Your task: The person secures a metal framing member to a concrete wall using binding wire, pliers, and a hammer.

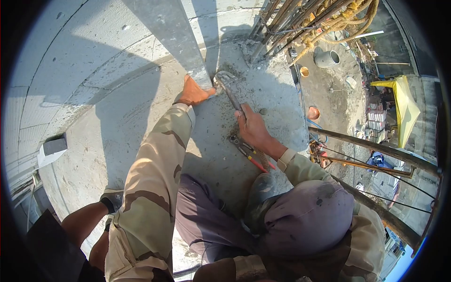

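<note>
My left hand [193, 92] is against the foot of a tall grey metal post [171, 35], fingers wrapped round its lower edge where it meets the concrete floor [136, 117]. In my right hand [256, 126] is the handle of a hammer [228, 90], its head resting low beside the post's foot, a little right of my left hand. Pliers [249, 152] with red grips lie on the floor just below my right hand, partly hidden by it. Loose grit is scattered round the hammer head.
Rebar rods [282, 23] with yellow rope [350, 19] stand at the upper right. Beyond the floor's right edge is a drop to a yard with a yellow canopy [406, 110]; poles [376, 148] cross there. Another person's legs [84, 221] are at lower left, below a small block [52, 151].
</note>
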{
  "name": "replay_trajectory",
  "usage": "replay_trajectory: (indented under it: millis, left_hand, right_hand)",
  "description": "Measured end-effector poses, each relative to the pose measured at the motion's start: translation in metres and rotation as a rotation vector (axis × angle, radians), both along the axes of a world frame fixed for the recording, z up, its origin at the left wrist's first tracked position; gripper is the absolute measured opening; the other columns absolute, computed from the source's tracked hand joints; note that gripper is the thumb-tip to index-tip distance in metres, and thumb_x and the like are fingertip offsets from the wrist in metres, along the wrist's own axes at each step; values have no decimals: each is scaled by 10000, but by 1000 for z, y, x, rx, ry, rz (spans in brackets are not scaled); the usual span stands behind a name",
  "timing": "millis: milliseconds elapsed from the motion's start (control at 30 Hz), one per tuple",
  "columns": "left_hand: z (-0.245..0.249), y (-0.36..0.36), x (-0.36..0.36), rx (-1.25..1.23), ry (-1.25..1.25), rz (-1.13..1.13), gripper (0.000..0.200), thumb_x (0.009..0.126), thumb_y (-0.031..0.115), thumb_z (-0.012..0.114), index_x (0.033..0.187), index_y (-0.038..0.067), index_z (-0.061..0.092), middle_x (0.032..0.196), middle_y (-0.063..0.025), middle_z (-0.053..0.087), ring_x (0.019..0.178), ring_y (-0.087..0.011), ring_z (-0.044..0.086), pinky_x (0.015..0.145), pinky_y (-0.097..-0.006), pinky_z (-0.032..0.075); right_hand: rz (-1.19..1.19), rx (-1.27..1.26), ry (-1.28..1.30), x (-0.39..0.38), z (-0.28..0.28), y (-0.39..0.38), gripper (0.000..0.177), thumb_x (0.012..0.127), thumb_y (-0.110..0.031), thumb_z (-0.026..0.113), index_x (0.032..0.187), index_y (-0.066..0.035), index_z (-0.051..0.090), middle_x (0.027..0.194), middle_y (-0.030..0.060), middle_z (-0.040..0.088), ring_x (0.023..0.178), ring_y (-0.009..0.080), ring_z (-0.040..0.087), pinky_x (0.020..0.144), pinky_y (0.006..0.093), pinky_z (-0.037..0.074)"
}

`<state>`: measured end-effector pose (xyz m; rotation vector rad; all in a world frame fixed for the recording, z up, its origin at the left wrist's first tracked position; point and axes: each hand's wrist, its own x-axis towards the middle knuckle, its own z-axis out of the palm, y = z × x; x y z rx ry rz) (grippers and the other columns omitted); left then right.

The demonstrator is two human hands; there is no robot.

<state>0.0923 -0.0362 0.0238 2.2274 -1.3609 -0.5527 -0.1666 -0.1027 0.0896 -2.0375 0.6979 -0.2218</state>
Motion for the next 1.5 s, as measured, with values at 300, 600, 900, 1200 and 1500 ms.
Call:
replay_trajectory:
  millis: [300,600,900,1200,1500]
  left_hand:
    - [-13,19,-10,132,-11,38,642,877,533,749,1275,34,676,1221,-216,686,1262,-375,531,1191,-481,243]
    - [-11,19,-7,183,-46,25,737,887,568,731,1304,-33,636,1363,-269,593,1364,-431,429,1210,-484,244]
    - [-2,17,-7,210,-57,9,750,882,615,714,1310,3,649,1373,-257,604,1362,-428,448,1200,-496,265]
    - [-28,17,-1,206,-138,-10,803,917,647,643,1009,-148,701,1050,-324,691,1210,-436,534,1167,-501,262]
    - [-37,21,0,197,-194,-32,817,906,687,626,976,-126,676,1011,-320,663,1135,-448,578,1154,-489,305]
  right_hand:
    - [-84,-22,-90,-3,2,19,189,1055,-164,529,1127,7,490,628,253,563,583,490,592,522,532,397]
    - [-194,63,-118,-4,5,25,253,1059,-200,528,1158,26,473,640,269,585,606,505,607,539,553,417]
    - [-202,100,-2,-2,22,28,242,1059,-199,525,1139,8,428,639,287,581,628,525,608,558,586,417]
    - [-136,76,30,6,11,26,233,1055,-169,511,1144,25,417,637,284,577,610,531,589,548,583,415]
    - [-98,39,54,6,14,15,276,1055,-195,518,1165,43,431,660,289,595,635,535,596,574,586,429]
